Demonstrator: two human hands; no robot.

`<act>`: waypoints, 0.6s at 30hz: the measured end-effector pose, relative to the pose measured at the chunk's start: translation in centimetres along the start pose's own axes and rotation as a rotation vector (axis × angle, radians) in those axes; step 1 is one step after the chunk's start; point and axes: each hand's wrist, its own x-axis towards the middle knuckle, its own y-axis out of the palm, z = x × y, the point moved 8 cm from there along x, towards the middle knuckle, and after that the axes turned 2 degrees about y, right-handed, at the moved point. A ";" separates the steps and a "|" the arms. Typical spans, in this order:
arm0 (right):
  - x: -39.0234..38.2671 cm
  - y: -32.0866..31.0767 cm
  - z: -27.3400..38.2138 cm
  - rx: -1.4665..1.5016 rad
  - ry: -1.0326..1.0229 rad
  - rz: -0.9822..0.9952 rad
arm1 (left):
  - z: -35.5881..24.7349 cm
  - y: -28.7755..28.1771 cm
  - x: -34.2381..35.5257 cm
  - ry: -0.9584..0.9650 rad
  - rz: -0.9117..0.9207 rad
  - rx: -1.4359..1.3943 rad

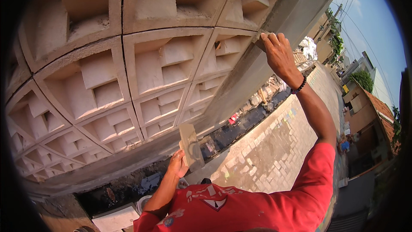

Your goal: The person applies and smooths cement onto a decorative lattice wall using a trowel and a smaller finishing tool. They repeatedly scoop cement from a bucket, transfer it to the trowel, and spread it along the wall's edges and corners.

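Note:
In front of me rises a wall of pale breeze blocks point(165, 58) with square recesses, edged on the right by a smooth grey plastered pillar point(296, 6). My right hand point(279, 56) is raised to the joint between blocks and pillar, its fingers closed on a small flat tool point(259, 43). Most of that tool is hidden by the hand, so its exact kind does not show. Lower down, my left hand point(177, 163) grips the edge of a mortar board point(188, 139), tilted up, with wet-looking grey mortar point(195, 157) on its face.
A dark drainage ditch point(227, 135) with litter runs along the wall's foot. Beyond it lies a paved lane point(257, 159), with houses point(365, 111) at the far right. A pale slab point(115, 219) and a white bucket point(141, 204) sit low on the left.

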 end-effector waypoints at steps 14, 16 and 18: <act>3.2 -2.1 -5.1 -0.159 0.061 -0.108 | 0.8 0.5 -0.7 -0.003 0.028 -0.001; 2.7 -1.4 -3.8 -0.164 0.059 -0.060 | 0.9 0.0 -0.7 0.003 -0.009 0.025; 2.0 -0.5 -2.4 -0.158 0.020 -0.078 | 0.9 -0.1 -0.7 -0.002 -0.021 0.034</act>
